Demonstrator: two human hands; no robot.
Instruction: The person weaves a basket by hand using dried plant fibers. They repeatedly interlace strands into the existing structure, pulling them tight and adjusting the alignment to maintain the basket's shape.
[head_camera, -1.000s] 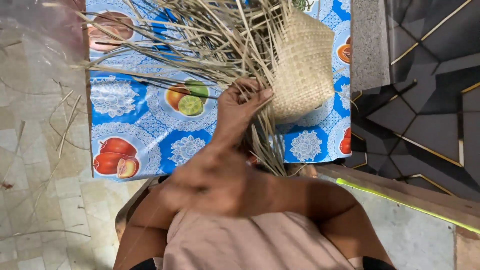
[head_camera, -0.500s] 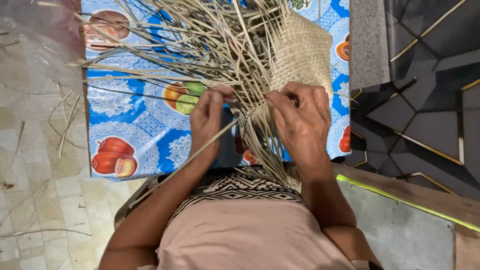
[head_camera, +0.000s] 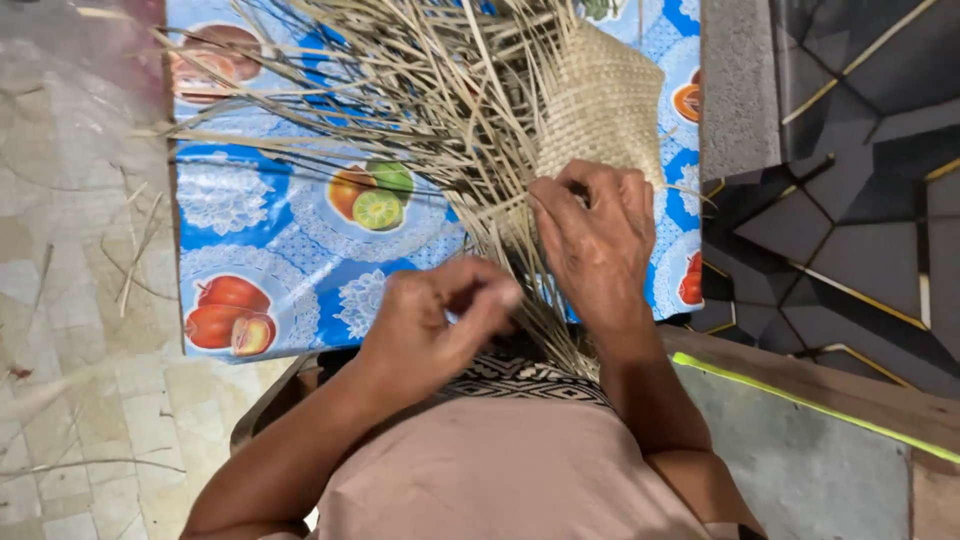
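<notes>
Pale floor tiles lie on one side of the head view and dark, gold-lined tiles on the other, with a table between them under a blue cloth printed with fruit and lace rounds. Stray strips are scattered on the pale tiles beside the table's edge.

A half-woven basket is laid on the cloth at the edge nearest the dark tiles, its finished, tightly plaited part turned away from the person. Its loose strips are fanned out across the cloth toward the far corner, apparently so that each one stays separate and easy to pick. A further bundle of strips is drawn down over the near edge toward the person's lap, where the open weave is worked.

The right hand is pressed flat over the border between woven part and loose strips, fingers curled and closed lightly on the strands there, seemingly to keep the plaiting from slackening. The left hand is held just off the near edge, close beside the right but apart from it, thumb and fingertips pinched together; a thin strip seems to be gripped in the pinch, though this cannot be told for certain. A patterned neckline and pink garment are seen below.
</notes>
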